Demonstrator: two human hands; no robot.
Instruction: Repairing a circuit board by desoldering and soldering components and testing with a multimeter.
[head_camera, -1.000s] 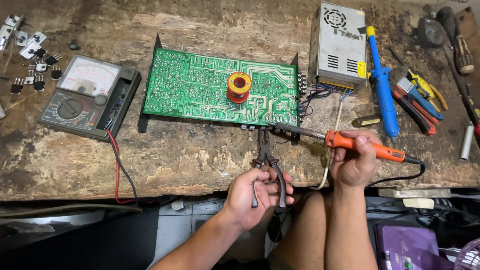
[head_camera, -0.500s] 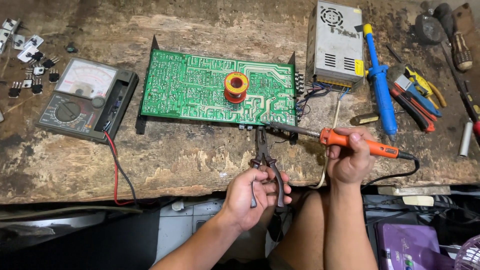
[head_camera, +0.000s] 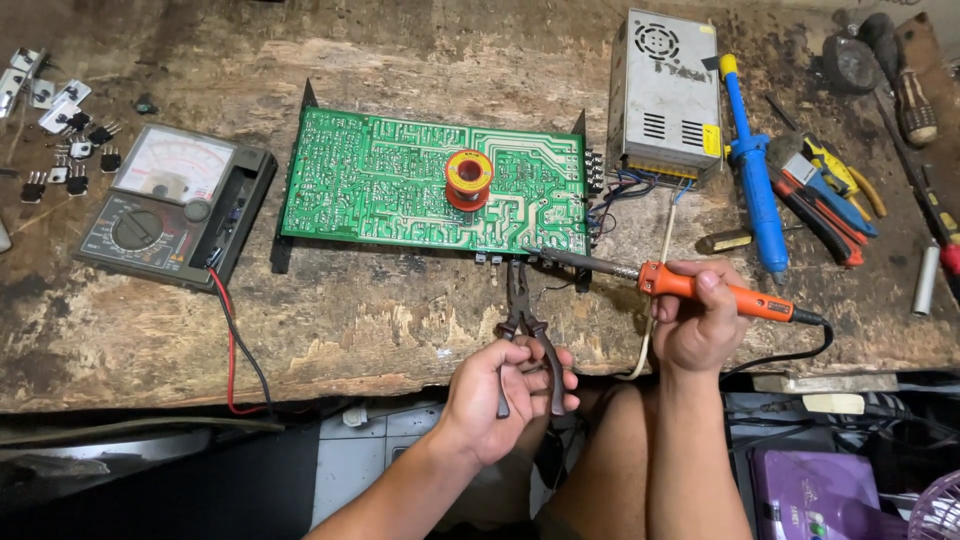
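Looks like a small electronics repair workshop, pretty scrappy one too. The bench (head_camera: 200, 340) is a rough, scarred slab of old wood, and a green circuit board (head_camera: 400, 190) lies in the middle with a solder spool (head_camera: 468, 178) sitting on it. Left of the board there's an analog multimeter (head_camera: 170, 200) with red and black leads, and further left a scatter of transistors (head_camera: 70, 150). Right of the board sits a metal power supply (head_camera: 665, 95), then a blue desoldering pump (head_camera: 752, 170), pliers and cutters (head_camera: 825, 195), and screwdrivers (head_camera: 905, 85). A soldering iron (head_camera: 700, 290) is at the board's near edge.
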